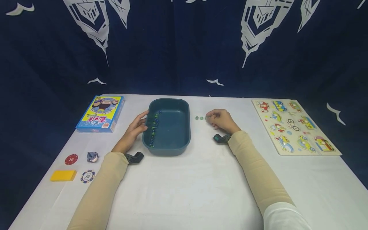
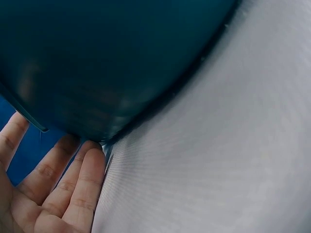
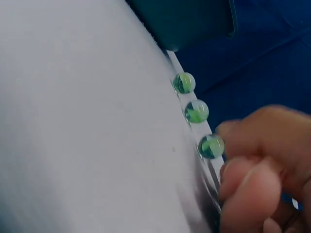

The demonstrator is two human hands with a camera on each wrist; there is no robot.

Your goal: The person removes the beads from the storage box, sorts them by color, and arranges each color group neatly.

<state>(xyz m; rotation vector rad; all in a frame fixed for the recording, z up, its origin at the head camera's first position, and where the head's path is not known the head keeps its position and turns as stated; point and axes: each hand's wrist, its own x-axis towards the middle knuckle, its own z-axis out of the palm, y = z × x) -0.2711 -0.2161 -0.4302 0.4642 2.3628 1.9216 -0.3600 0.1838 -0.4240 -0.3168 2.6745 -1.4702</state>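
Note:
In the head view, a dark teal plastic basin [image 1: 172, 127] stands on the white table with several small blue and green marbles [image 1: 153, 132] lined along its left side. My left hand [image 1: 133, 131] rests against the basin's left wall, its extended fingers [image 2: 80, 182] touching the side in the left wrist view. To the right of the basin, two clear marbles with green swirls [image 3: 196, 111] lie in a row. A third green-swirled marble [image 3: 211, 146] ends that row, pinched at the thumb and index fingertips of my right hand [image 1: 221, 120].
A yellow and blue box [image 1: 100, 114] lies at the back left. Nearer are a red chip [image 1: 71, 159], a blue-and-white chip [image 1: 87, 176], a small blue-grey figure [image 1: 92, 157] and a yellow block [image 1: 63, 175]. A wooden vehicle puzzle board [image 1: 296, 127] lies at the right.

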